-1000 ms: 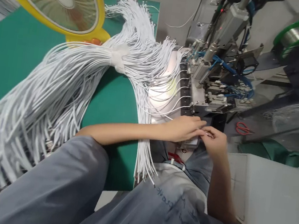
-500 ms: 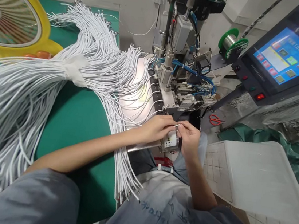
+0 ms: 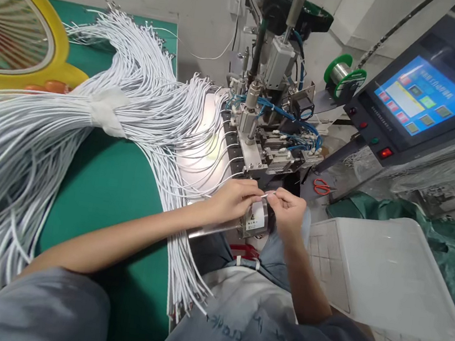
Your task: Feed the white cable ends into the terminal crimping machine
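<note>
My left hand (image 3: 237, 198) pinches a thin white cable (image 3: 265, 195) at the front of the machine. Close beside it, my right hand (image 3: 287, 209) grips the same cable's end between thumb and fingertips; the very tip is too small to make out. Just behind my hands stands the machine (image 3: 253, 135), with cylinders, blue air tubes and a row of white cables laid across its dark edge. A labelled motor-like block (image 3: 255, 220) sits below my fingers. The large bundle of white cables (image 3: 134, 113), tied with a white band (image 3: 109, 112), spreads over the green table to my left.
A yellow-rimmed fan (image 3: 59, 31) stands at the left on the green table (image 3: 115, 195). To the right are a control screen (image 3: 423, 98), a green spool of wire (image 3: 343, 74), red-handled scissors (image 3: 322, 187) and a white plastic bin (image 3: 398, 271).
The whole view has shifted slightly with my head. Both hands still hold the cable at the machine's front, with the fingers only slightly moved.
</note>
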The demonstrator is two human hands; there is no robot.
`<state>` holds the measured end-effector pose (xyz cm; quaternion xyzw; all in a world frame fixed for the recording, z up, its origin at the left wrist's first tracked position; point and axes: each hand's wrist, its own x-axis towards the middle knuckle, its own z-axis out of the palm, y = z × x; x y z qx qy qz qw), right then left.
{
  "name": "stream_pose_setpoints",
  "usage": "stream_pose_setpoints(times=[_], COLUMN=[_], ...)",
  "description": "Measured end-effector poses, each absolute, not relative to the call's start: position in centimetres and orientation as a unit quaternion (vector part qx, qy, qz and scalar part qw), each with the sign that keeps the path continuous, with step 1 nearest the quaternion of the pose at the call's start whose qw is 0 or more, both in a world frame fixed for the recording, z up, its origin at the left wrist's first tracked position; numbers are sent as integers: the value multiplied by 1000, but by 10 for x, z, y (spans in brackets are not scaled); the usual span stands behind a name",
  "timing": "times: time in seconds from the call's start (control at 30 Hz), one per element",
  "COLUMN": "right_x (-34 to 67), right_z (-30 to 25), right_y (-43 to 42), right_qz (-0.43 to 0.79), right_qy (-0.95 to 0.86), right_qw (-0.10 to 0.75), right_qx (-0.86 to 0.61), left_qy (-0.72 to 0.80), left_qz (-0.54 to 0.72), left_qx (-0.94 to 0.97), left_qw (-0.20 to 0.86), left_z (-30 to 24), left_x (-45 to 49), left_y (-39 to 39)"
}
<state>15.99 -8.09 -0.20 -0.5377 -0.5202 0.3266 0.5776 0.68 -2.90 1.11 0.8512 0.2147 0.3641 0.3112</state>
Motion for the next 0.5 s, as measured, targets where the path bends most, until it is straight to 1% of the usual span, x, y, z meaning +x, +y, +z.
stream_pose_setpoints(times=[0.1,0.17,0.23,0.3,0.37,0.4,0.43,0.5], right_x=[146,142,144,152,162,165,167,166], right_z=[-11,-12,-9,-4,-1,-1,-2,-6], right_y=[-85,-87,-87,-85,-82,-80,-78,-76], right_qz=[318,280,210,163,182,205,227,251], right_qy=[-478,-479,-513,-574,-625,-639,-641,-616], right_qw=[611,608,585,537,486,469,464,486], right_qx=[-545,-568,-592,-597,-583,-574,-568,-567], left_qy=[215,221,217,198,174,172,180,215], left_qz=[381,372,349,306,248,227,214,220], left_qx=[845,854,882,924,953,959,960,951], left_qw=[307,289,229,119,16,-11,-17,27], left_z=[8,5,5,6,8,8,7,5], left_x=[8,8,6,3,0,-1,-1,0], left_y=[-32,-32,-30,-27,-24,-22,-22,-23])
